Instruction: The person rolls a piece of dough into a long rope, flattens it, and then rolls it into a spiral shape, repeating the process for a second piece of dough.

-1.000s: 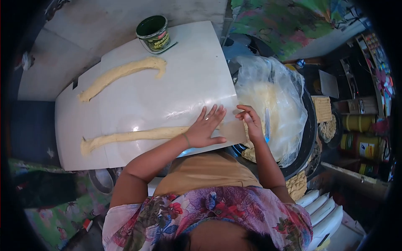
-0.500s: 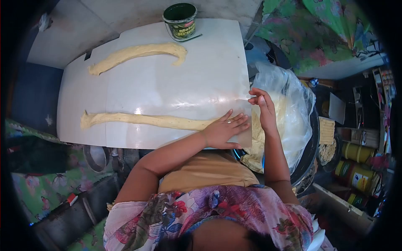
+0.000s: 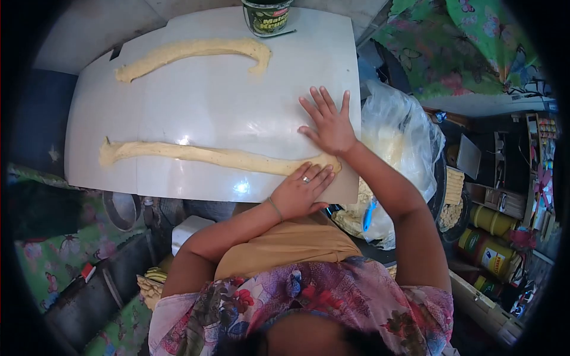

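A long rope of pale yellow dough (image 3: 205,156) lies along the near side of the white tabletop (image 3: 214,110). My left hand (image 3: 303,191), with a ring on one finger, rests palm down with its fingers over the rope's right end. Just beyond that end, my right hand (image 3: 329,126) is spread flat with fingers apart and holds nothing. Whether its palm presses on the table or hovers over it is hard to tell. Farther back, a second, curved dough rope (image 3: 196,48) lies untouched by either hand.
A dark green bucket (image 3: 267,21) stands at the table's far edge. Right of the table, clear plastic sheeting (image 3: 395,139) partly covers a large basin with dough. A blue-handled tool (image 3: 369,215) lies there. Yellow tins (image 3: 487,252) stand farther right.
My right hand has moved left from beside the plastic to over the table, fingers now spread. My left hand has shifted slightly left, uncovering more of the rope's right end. The view has tilted.
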Demonstrator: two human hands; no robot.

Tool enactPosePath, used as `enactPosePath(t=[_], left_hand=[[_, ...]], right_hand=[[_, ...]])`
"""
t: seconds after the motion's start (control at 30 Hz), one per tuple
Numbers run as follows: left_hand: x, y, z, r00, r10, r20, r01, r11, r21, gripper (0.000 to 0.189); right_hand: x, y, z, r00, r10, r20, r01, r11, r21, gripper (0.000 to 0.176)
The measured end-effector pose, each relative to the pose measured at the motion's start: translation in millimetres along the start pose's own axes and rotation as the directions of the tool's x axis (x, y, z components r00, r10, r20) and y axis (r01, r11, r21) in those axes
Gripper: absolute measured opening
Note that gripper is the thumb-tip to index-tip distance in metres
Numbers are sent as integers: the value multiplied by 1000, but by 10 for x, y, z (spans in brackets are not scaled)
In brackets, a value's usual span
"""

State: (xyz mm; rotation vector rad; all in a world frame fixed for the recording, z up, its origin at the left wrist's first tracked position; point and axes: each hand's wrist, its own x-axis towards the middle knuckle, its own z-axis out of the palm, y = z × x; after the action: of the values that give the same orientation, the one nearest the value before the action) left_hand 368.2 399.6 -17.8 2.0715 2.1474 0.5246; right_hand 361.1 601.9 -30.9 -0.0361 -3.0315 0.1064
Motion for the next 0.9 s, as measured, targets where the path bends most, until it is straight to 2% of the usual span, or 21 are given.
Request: enactPosePath(t=[0.07,0.13,0.17,0.23,0.27,0.3,0.4,0.43,0.5,0.53,0.57,0.67,0.7,0.77,0.8,0.9], left_hand=[[0,-1,-21,999,13,-32,-14,999,-41,71],[-8,-24,8,999,10,-35,-12,998,-64,66],[-39,-45,38,996,23,-81,-29,997,-74,63],[-183,-48,70,986,61,-153,-77,992,-99,57],[-243,-41,58,988,25,-153,-42,993,-111,54],[-303,-10,3,989,-7,-150,-11,992,-125,52],[-496,-77,-93,977,-140,-161,117,983,-144,48],[-559,-75,-94,967,-196,-160,171,972,-158,47],[-634,-64,-73,973,-186,-136,169,978,-122,47],[-645,-75,-78,976,-176,-131,164,981,-99,46],[-645,-79,-104,978,-172,-118,163,983,-84,45],[-656,-109,-85,979,-157,-133,146,985,-92,45],[-695,-121,-81,982,-140,-131,129,988,-85,45],[-735,-167,-80,987,-94,-129,84,993,-78,46],[-752,-177,-96,982,-106,-157,92,991,-97,46],[-828,-291,-270,954,-171,-245,146,983,-115,47]], right_hand=[[129,28,-76,999,-48,21,49,995,-92,72],[44,-232,-162,973,-193,128,181,978,103,70],[-55,-284,31,939,-338,62,328,935,137,70],[111,-319,14,993,-98,64,96,994,43,69],[223,-308,18,998,29,52,-28,1000,-8,69],[307,-322,-8,1000,26,-13,-26,1000,-12,69],[270,-653,-156,977,-143,159,137,989,49,69],[195,-713,4,917,-384,-107,391,919,57,69],[344,-624,127,992,-101,-74,105,993,49,69],[482,-580,117,997,44,-63,-42,999,33,69],[557,-542,123,993,-4,-117,-1,999,-48,68],[421,-917,-48,983,-171,68,167,984,60,68],[328,-918,35,925,-357,129,326,921,213,66],[487,-856,144,996,-81,-20,83,989,124,65],[590,-841,122,993,55,-107,-45,995,90,65],[623,-1049,36,999,-2,-33,2,1000,13,66]])
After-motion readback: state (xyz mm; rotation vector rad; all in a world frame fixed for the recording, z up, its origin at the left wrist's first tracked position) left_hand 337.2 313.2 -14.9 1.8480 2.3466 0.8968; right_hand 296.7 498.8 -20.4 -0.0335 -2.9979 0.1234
